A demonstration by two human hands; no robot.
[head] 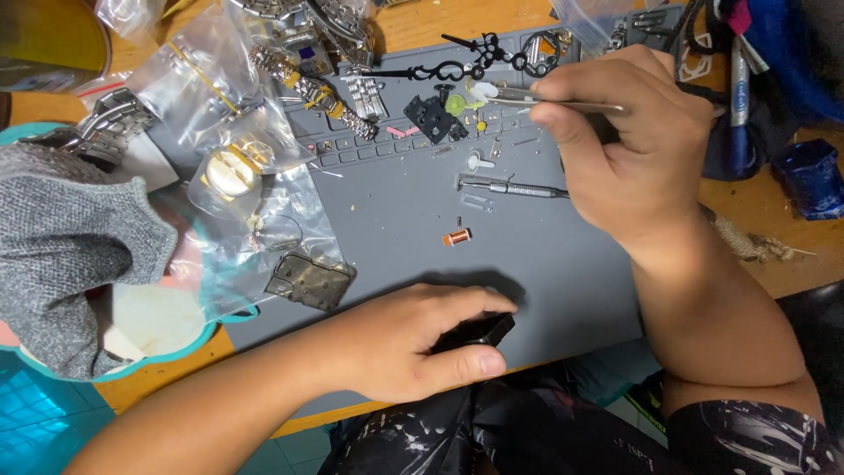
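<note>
Lying at the far left of the table was a grey knitted cloth [61,237], on top of a teal tray [189,345]. Just right of it were clear plastic bags [220,114], and one bag had a round gold watch case [230,170] inside. Metal watch bands [309,91] lay across the bags near the far edge of a grey work mat [404,202]. A flat, dull metal plate with holes [309,280] sat at the left edge of the mat. The left hand [413,343] was at the near edge of the mat. Its fingers and thumb were pressed around a small black box [479,332], holding it down on the mat. A little past that hand, in the middle of the mat, lay a tiny copper coil [457,237]. Farther off was a thin metal screwdriver [510,186] lying flat. Near the far edge were a small black square part [433,117], a pale green round piece [455,105], and black fancy clock hands [457,63]. The right hand [633,141] was on the far right side of the mat. Its thumb and fingers pinched silver tweezers [519,93], and the tips pointed left, very close to a small white piece [483,89]. I could not tell if the tips gripped it. At the far right a dark blue box [813,176] sat on the wooden table [774,220].
</note>
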